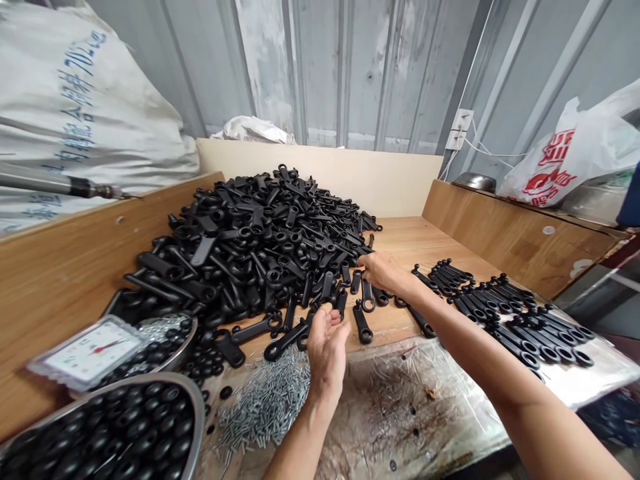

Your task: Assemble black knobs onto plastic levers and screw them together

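Observation:
A large heap of black crank handles [270, 233], each with a ring at one end, covers the middle of the wooden bench. My right hand [384, 272] reaches to the heap's right edge, its fingers closed on a black crank handle there; the hand partly hides it. Lower and closer to me, my left hand [327, 347] is held with thumb and fingers apart, beside loose handles at the heap's front. Small metal pins [267, 400] lie in a pile left of my left wrist. One loose handle [363, 323] rests between my two hands.
Rows of handles with small knobs fitted [515, 313] lie at right. A metal bowl of black knobs [199, 407], a second bowl [187, 343] and a square clock [90, 350] stand at left. A power screwdriver [60, 181] hangs above the left board [100, 250].

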### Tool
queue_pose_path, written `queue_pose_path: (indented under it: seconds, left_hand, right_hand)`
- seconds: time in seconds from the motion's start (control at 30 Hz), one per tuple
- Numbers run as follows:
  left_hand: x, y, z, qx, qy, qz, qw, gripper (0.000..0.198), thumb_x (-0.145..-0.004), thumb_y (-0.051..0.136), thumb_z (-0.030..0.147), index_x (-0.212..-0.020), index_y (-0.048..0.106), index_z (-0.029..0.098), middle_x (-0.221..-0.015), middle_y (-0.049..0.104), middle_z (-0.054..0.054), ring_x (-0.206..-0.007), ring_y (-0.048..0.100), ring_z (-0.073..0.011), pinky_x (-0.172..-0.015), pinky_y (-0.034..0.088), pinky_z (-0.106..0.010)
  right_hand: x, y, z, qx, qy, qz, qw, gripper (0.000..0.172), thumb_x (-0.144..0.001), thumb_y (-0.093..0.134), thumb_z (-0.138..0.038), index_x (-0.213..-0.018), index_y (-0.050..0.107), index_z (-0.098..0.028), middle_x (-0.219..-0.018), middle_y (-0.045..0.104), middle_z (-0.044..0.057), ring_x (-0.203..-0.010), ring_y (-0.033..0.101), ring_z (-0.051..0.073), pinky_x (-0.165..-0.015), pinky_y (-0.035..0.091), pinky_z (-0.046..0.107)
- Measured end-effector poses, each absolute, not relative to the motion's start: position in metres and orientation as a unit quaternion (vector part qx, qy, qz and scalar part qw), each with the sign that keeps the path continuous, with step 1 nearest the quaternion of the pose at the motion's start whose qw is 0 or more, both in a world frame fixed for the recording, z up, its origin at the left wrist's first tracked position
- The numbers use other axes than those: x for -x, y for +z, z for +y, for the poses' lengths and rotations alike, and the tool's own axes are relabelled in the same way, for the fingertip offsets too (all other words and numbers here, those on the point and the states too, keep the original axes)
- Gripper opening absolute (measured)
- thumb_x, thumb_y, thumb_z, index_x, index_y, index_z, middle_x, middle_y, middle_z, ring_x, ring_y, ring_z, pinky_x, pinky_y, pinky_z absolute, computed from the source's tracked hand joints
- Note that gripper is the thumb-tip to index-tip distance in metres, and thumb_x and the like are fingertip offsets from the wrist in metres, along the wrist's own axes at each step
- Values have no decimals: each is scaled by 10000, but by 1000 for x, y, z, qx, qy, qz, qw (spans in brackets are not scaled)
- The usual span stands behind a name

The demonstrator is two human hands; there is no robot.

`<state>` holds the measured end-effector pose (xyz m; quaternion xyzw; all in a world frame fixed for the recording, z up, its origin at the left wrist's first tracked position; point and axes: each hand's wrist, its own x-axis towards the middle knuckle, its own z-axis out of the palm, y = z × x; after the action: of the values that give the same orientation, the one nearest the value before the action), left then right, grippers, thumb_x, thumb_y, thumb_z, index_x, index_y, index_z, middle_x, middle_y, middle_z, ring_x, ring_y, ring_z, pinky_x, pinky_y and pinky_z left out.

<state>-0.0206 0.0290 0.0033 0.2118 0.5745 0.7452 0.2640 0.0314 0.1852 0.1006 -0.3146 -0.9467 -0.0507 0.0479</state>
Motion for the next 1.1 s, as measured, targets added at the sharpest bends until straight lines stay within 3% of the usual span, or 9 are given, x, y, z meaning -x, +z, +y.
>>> queue_pose_path:
  seconds: [0.13, 0.23, 0.33, 0.43, 0.5, 0.63, 0.77, 1.1]
  left_hand:
    - [12, 11, 25, -282, 736, 545, 285, 410, -645, 655, 260, -1026, 541, 162, -1065, 542, -71, -1007, 500, -211, -814, 397, -284]
    - [5, 16, 21, -311, 739, 439, 406, 218, -654, 608, 218, -853, 569, 137, -784, 597, -46, -710, 557, -166, -598, 408, -244]
    - [5, 17, 18, -295, 716, 384, 503, 135, -677, 558, 247, -643, 516, 124, -524, 507, -13, -414, 435, -110, -432, 312, -238]
    - [9, 17, 16, -263, 725, 349, 533, 184, -672, 561, 245, -804, 556, 118, -504, 469, 25, -357, 362, -77, -400, 263, -218]
    - [13, 18, 15, -250, 729, 322, 549, 278, -667, 571, 226, -926, 550, 126, -511, 467, 39, -354, 357, -72, -401, 261, -210]
    - [20, 22, 13, -246, 746, 290, 547, 184, -669, 582, 204, -831, 535, 132, -517, 475, 35, -358, 369, -70, -401, 268, -209]
    - [29, 25, 11, -218, 785, 278, 509, 257, -671, 588, 196, -919, 547, 142, -535, 474, 43, -379, 374, -66, -417, 286, -206]
    - [35, 30, 10, -201, 801, 290, 483, 283, -672, 582, 187, -949, 546, 146, -540, 472, 37, -395, 366, -69, -437, 293, -210]
  right_hand:
    - [-59, 116, 134, 218, -25, -968, 123, 176, -774, 487, -135, -846, 638, -189, -739, 621, 25, -720, 567, 159, -605, 335, 219]
    - [-75, 110, 105, 130, 18, -977, 170, 137, -755, 500, -117, -772, 624, -173, -661, 567, 1, -652, 523, 130, -582, 325, 215]
    - [-84, 100, 104, 80, 117, -957, 251, 166, -800, 500, -175, -902, 631, -177, -775, 596, 12, -702, 529, 123, -628, 363, 210]
    - [-90, 89, 125, 137, 195, -918, 316, 183, -836, 499, -250, -938, 632, -174, -769, 610, 3, -675, 541, 116, -638, 385, 205]
    - [-92, 77, 138, 206, 181, -919, 285, 160, -829, 521, -248, -906, 644, -180, -718, 619, -7, -656, 557, 122, -620, 382, 206]
    - [-92, 44, 137, 272, 56, -953, 117, 131, -800, 577, -268, -890, 655, -213, -795, 667, 32, -757, 612, 179, -624, 392, 224]
    - [-87, 15, 120, 262, -36, -964, 13, 160, -821, 554, -302, -882, 638, -181, -839, 659, 91, -819, 616, 233, -660, 438, 267]
    - [-72, 0, 146, 312, -69, -947, -7, 217, -861, 458, -191, -906, 652, -105, -909, 639, 173, -864, 605, 262, -704, 476, 306]
